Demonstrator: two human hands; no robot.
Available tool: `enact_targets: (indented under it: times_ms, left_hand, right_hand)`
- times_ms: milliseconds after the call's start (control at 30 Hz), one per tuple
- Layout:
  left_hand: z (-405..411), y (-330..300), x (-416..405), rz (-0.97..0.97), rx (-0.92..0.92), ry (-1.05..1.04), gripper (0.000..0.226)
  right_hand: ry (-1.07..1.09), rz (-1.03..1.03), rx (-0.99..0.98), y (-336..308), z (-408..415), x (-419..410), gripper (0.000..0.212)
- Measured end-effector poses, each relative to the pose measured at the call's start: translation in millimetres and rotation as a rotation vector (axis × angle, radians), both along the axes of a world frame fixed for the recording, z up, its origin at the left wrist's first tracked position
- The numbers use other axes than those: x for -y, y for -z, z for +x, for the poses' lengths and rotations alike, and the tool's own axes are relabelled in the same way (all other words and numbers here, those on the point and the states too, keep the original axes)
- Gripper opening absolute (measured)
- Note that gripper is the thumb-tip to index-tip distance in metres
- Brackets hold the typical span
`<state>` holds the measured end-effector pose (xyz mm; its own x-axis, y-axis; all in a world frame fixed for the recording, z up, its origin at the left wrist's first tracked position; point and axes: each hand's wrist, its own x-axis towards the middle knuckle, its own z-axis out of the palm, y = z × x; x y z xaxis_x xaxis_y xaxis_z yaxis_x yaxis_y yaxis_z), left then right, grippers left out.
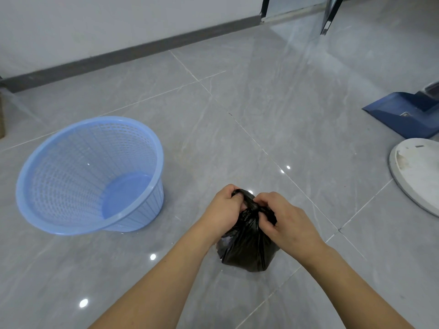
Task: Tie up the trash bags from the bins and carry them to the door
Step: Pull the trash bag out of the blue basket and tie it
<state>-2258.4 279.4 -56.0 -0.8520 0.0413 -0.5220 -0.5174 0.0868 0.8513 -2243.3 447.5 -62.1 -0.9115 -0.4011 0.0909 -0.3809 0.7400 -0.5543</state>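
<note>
Our left hand (224,210) and right hand (282,218) each grip closed on the bag (247,248) ears, bag on the floor beside the bin (90,174); we should pull evenly so the knot seats tight.

1. A glossy grey tiled floor (273,96) with pale grout lines carries everything.
2. At nine o'clock stands a blue slatted bin (90,176).
3. At six o'clock sits a black trash bag (247,248).
4. At three o'clock lie a blue dustpan (401,115) and a white round base (418,172).
</note>
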Motion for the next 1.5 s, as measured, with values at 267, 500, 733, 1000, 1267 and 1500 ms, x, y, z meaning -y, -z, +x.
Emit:
enact_targets:
  times_ms: [267,500,733,1000,1267,1500]
  left_hand:
    - [2.9,-12.3,9.7,0.055,0.105,0.060,0.023]
    - [14.7,4.5,17.7,-0.678,-0.512,0.313,0.020]
    - [19.7,14.0,17.0,-0.909,-0.811,0.377,0.009]
    - [38.8,24.8,27.2,-0.661,-0.771,0.369,0.016]
    - [38.1,25.7,20.7,-0.633,-0.747,0.326,0.005]
    - [30.0,2.2,19.4,-0.084,-0.081,-0.029,0.012]
  right_hand:
    - [0.014,0.072,-0.047,5.5,-3.6,2.6,0.018]
    - [0.301,-0.666,0.999,-9.0,-10.7,12.9,0.018]
    - [0.209,-0.814,1.258,-13.0,-12.8,9.0,0.015]
    - [0.375,-0.625,1.059,-9.5,-9.7,16.7,0.019]
    - [0.389,-0.576,1.025,-13.9,-10.3,22.5,0.013]
    - [0.457,-0.479,0.849,-11.1,-11.7,18.5,0.015]
